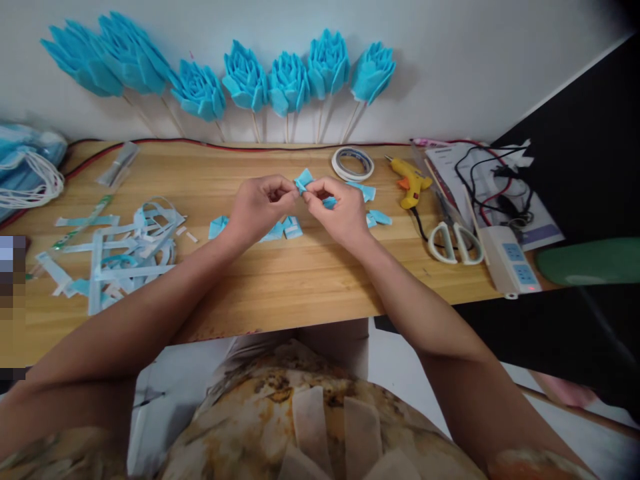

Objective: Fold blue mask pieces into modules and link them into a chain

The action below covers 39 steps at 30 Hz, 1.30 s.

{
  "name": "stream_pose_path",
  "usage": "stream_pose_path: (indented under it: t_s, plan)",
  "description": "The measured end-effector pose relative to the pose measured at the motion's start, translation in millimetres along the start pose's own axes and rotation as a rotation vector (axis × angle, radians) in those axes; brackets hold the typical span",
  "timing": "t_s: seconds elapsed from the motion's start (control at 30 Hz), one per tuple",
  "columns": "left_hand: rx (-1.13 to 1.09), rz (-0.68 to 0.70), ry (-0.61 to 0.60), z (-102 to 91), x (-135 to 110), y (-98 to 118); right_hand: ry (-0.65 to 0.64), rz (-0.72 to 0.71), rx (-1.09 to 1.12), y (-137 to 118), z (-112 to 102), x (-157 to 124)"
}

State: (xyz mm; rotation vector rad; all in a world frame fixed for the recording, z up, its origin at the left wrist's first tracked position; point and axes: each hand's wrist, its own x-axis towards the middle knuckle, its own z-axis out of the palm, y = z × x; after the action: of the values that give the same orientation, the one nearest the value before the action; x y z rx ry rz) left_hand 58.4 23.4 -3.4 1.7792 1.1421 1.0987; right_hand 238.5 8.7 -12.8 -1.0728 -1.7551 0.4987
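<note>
Both my hands meet above the middle of the wooden table (280, 280). My left hand (257, 210) and my right hand (337, 210) are closed in a pinch on one small folded blue piece (303, 180) held between their fingertips. Several more folded blue pieces (289, 228) lie on the table just under and beside my hands, with others (377, 217) to the right.
Several blue flowers on sticks (287, 83) lean against the back wall. A heap of cut strips (120, 247) lies left, blue masks (25, 167) far left. A tape roll (353, 163), yellow glue gun (411, 183), scissors (454, 241) and power strip (513, 260) sit right.
</note>
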Motion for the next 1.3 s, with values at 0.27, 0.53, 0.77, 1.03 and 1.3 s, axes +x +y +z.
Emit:
stream_pose_path:
  t_s: [0.27,0.53,0.77,1.03,1.3]
  plan:
    - [-0.037,-0.025,-0.014,-1.3,1.7,-1.0,-0.011,0.021,-0.018,-0.5,0.4,-0.1]
    - [-0.061,-0.046,-0.021,-0.5,0.3,-0.9,-0.015,0.023,-0.003,-1.9,0.0,0.1]
    - [-0.105,-0.085,-0.039,-1.8,1.2,0.6,-0.034,0.092,-0.022,-5.3,-0.4,0.7]
    - [-0.087,-0.089,-0.047,-3.0,2.2,2.4,-0.021,0.098,0.04,-3.9,0.3,1.0]
    - [-0.127,-0.084,0.012,-5.9,4.6,4.9,-0.028,0.276,0.259,-0.5,-2.5,5.1]
